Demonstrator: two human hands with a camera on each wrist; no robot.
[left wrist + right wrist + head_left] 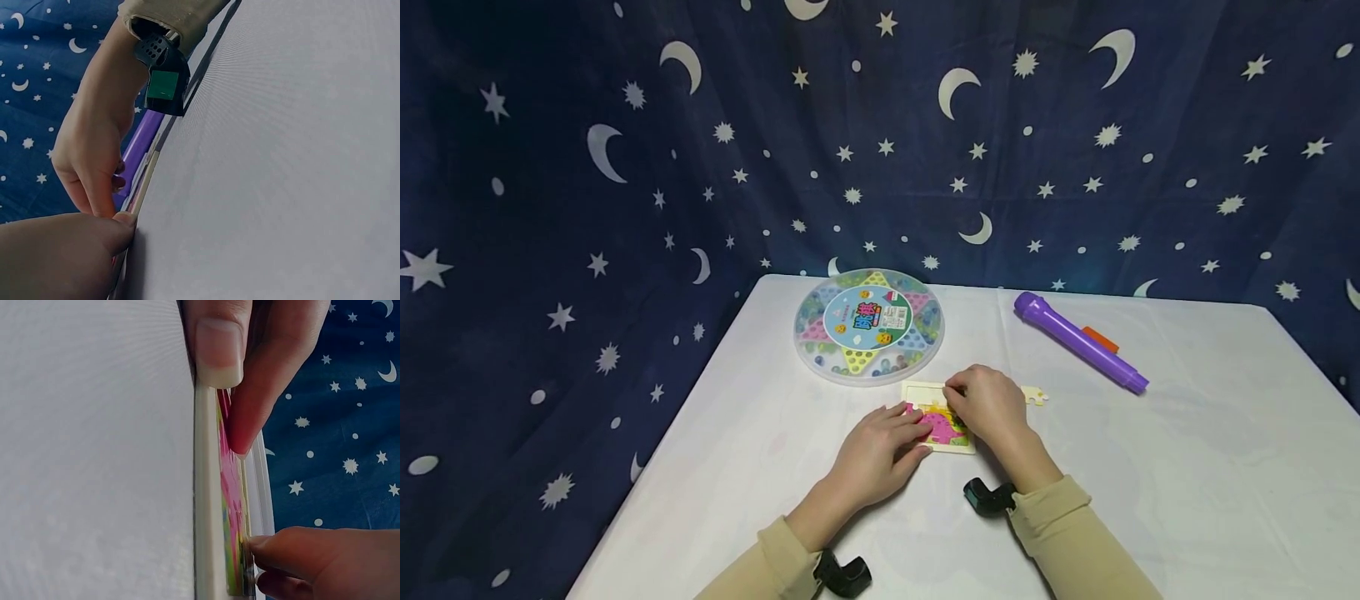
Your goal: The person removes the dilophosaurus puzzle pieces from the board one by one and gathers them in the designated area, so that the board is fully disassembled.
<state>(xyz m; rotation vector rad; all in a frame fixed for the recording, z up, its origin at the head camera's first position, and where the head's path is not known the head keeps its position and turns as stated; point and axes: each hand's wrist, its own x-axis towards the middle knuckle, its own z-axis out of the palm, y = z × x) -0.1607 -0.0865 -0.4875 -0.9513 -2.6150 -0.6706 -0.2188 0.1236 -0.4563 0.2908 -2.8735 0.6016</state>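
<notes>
The puzzle lies before the marble game (microphone right).

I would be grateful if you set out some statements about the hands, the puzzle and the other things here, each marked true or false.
1. The left hand and the right hand are both at the puzzle. True.
2. The purple microphone lies to the right of the round game board. True.
3. The right hand holds the microphone. False: the microphone lies apart from both hands.
4. The starry curtain shows pale moons as well. True.
5. The game board lies nearer the person than the puzzle. False: it lies beyond the puzzle.
6. The puzzle's picture has no pink. False: much of its visible part is pink.
</notes>
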